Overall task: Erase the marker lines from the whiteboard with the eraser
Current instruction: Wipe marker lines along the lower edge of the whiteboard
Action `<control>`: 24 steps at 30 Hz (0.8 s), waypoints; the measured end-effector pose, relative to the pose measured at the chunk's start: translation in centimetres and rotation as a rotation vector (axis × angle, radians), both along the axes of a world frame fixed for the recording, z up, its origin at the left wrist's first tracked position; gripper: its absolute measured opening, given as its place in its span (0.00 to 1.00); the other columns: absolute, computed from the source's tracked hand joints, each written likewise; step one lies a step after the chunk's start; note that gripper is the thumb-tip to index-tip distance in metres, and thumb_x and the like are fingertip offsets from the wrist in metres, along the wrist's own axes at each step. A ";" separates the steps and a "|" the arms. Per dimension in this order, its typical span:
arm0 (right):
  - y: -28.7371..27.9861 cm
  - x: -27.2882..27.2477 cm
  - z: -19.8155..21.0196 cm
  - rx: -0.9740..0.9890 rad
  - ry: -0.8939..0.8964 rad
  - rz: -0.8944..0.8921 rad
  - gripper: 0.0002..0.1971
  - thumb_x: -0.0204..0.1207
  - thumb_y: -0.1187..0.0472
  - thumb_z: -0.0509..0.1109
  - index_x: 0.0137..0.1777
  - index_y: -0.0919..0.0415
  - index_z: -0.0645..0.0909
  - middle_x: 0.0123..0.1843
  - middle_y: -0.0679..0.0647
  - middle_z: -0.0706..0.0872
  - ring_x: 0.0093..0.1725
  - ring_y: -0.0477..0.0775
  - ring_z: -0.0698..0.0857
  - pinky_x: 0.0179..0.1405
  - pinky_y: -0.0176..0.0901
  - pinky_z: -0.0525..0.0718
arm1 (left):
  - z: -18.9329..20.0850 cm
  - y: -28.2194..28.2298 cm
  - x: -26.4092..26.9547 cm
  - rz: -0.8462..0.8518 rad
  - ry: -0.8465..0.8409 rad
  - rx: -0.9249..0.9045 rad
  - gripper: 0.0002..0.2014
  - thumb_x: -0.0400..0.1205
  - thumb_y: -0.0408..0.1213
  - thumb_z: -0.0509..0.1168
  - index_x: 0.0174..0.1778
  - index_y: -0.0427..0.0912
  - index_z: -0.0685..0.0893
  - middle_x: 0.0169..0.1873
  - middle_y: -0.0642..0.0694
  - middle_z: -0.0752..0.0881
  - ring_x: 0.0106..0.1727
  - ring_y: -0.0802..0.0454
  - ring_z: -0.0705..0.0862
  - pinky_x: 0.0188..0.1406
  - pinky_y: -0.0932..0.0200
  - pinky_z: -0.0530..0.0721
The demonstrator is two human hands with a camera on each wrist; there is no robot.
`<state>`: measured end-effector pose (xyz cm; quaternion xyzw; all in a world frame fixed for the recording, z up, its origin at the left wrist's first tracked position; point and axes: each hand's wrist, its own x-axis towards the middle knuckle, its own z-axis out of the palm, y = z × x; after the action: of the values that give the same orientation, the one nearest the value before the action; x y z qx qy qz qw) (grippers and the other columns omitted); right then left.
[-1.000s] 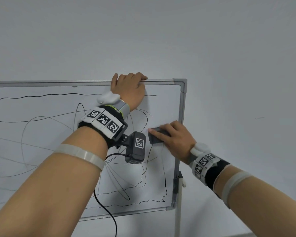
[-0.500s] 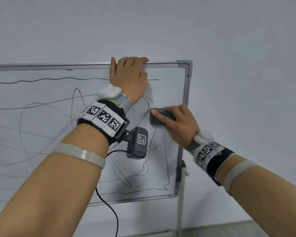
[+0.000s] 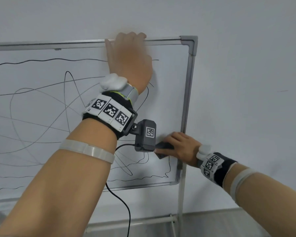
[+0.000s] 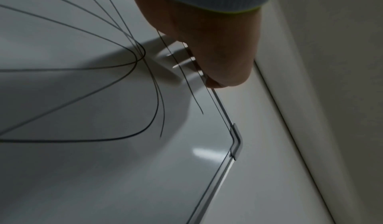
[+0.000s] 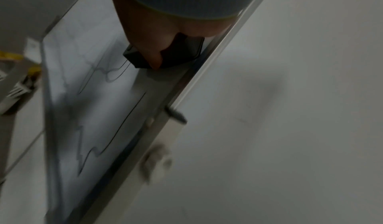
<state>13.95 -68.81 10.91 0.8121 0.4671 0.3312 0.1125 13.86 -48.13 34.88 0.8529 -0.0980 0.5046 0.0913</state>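
A whiteboard [image 3: 169,93] in a grey metal frame stands against the wall, covered with thin black marker lines [image 3: 41,93]. My left hand [image 3: 128,53] grips the top frame edge, fingers curled over it; the left wrist view shows its thumb [image 4: 217,73] at that edge. My right hand [image 3: 179,146] holds a dark eraser [image 3: 162,147] against the board near the right frame, low down. In the right wrist view the eraser [image 5: 182,50] sits under my right thumb [image 5: 153,53], beside the frame. A strip of board above the eraser is free of lines.
The board's stand [image 3: 180,199] runs down from the lower right corner, with a crossbar [image 3: 135,221] near the floor. A black cable [image 3: 121,202] hangs from the left wrist camera [image 3: 146,135]. A plain wall [image 3: 246,82] lies behind and right.
My right hand has slid the eraser down along the right side of the board, from mid height to near the lower corner. The left hand keeps its grip on the top edge.
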 end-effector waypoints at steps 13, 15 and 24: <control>0.7 -1.4 -5.3 -0.090 0.035 -0.088 0.37 0.75 0.66 0.64 0.86 0.50 0.66 0.68 0.64 0.79 0.66 0.68 0.78 0.70 0.62 0.78 | -18.7 -0.1 -6.7 -0.422 0.110 -0.423 0.12 0.80 0.35 0.64 0.59 0.42 0.81 0.56 0.44 0.80 0.54 0.48 0.78 0.55 0.55 0.78; 0.1 -1.5 -7.6 -0.171 0.078 -0.072 0.36 0.73 0.66 0.68 0.83 0.51 0.71 0.67 0.65 0.81 0.66 0.69 0.80 0.67 0.62 0.82 | -26.3 0.7 -7.7 -0.468 0.429 -0.776 0.04 0.82 0.35 0.64 0.47 0.50 0.81 0.42 0.50 0.83 0.41 0.51 0.79 0.42 0.53 0.80; 0.1 -0.5 -8.0 -0.114 0.048 -0.141 0.36 0.76 0.68 0.61 0.86 0.55 0.64 0.64 0.55 0.81 0.63 0.63 0.78 0.64 0.56 0.76 | -42.1 4.0 -4.4 -0.211 1.267 -2.096 0.03 0.83 0.26 0.62 0.45 0.30 0.78 0.45 0.35 0.83 0.45 0.42 0.84 0.49 0.48 0.87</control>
<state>13.41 -68.71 2.93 0.8428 0.4297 0.2756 0.1703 9.43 -44.14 -7.21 0.4495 0.3478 -0.1737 0.8042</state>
